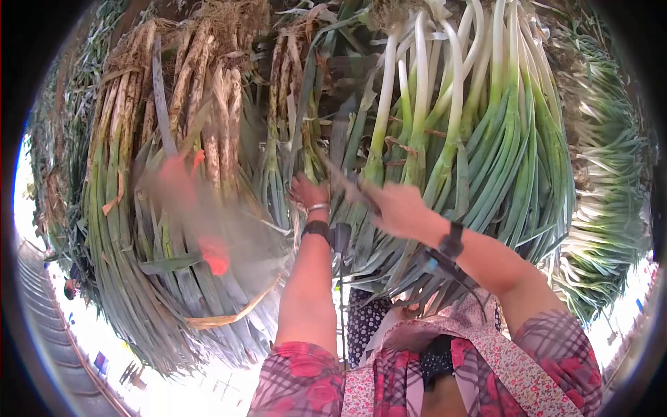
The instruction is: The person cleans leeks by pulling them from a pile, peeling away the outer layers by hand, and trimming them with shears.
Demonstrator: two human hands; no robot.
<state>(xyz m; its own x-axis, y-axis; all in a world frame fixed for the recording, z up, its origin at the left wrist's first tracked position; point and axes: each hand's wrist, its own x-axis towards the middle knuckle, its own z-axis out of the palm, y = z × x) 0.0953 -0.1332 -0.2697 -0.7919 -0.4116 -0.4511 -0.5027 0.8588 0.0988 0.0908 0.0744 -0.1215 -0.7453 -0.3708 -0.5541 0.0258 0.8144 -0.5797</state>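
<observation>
My left hand point(309, 195), with a bracelet at the wrist, is closed around the green part of an unpeeled long green onion point(310, 135) with soiled outer skin. Just to its right, my right hand point(404, 211) grips a knife point(353, 185); the blade is blurred and points up and left toward the held stalk. Clean white-stemmed green onions point(456, 104) lie in a thick bundle beyond my right hand. Left of my left hand, soiled green onions point(201, 118) with roots on are piled, leaves toward me.
A blurred red-and-grey thing point(214, 254) crosses the left pile; I cannot make out what it is. A long row of clean green onions point(597, 194) lines the far right. More leafy stalks point(66, 174) stand at the far left.
</observation>
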